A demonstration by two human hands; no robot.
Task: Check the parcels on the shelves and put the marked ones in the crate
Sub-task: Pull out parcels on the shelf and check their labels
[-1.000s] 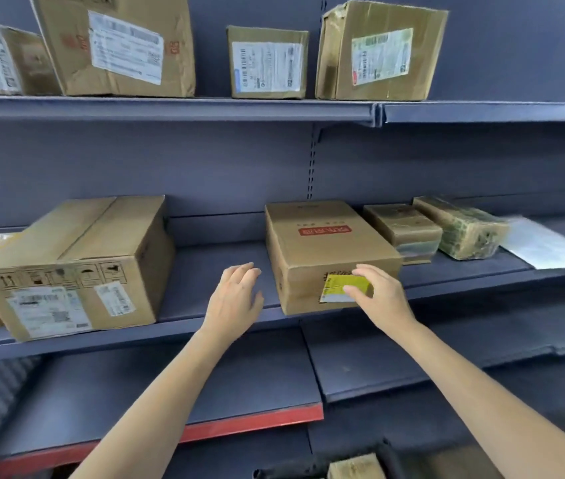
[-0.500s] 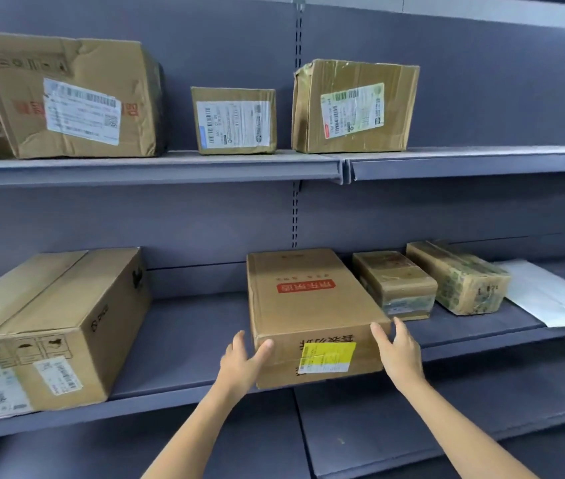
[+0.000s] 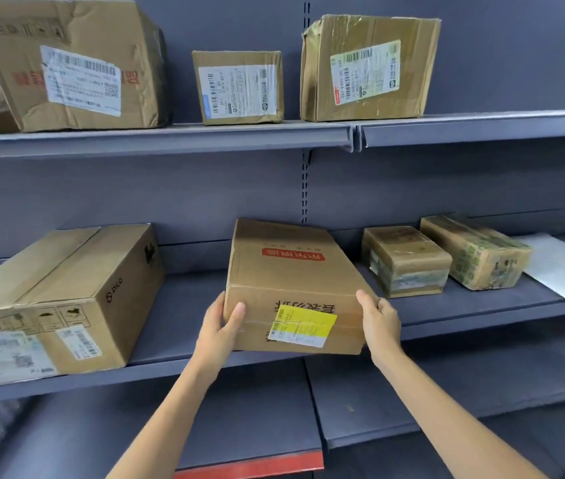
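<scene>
Nearest the camera, two bare forearms reach up to the middle shelf, where the left hand (image 3: 218, 328) and the right hand (image 3: 379, 318) clasp opposite front corners of the flat brown cardboard parcel with the yellow label (image 3: 294, 285). The left thumb lies across the parcel's front face with the fingers hidden behind its side; the right hand wraps the other corner, its fingers mostly hidden too. The parcel's front end juts past the edge of the grey metal middle shelf (image 3: 177, 316) and looks tipped up slightly, so I judge it to be partly lifted, its back end probably resting on the shelf.

The step in hand appears to be taking a marked parcel off the shelf (the yellow label seems to be the mark). The next move calls for drawing it straight out toward the body and then lowering it; the crate is not in view, so its place cannot be told.

Just to the right sits a small taped brown box (image 3: 405, 261), close enough to be nudged if the parcel swings. Beyond it lie a green-printed wrapped packet (image 3: 478, 252) and a white flat mailer (image 3: 564, 267). To the left, well apart, stands a large brown carton (image 3: 63, 299). On the grey upper shelf (image 3: 156, 140) stand three labelled cardboard boxes (image 3: 239, 88), clear of the path.
</scene>
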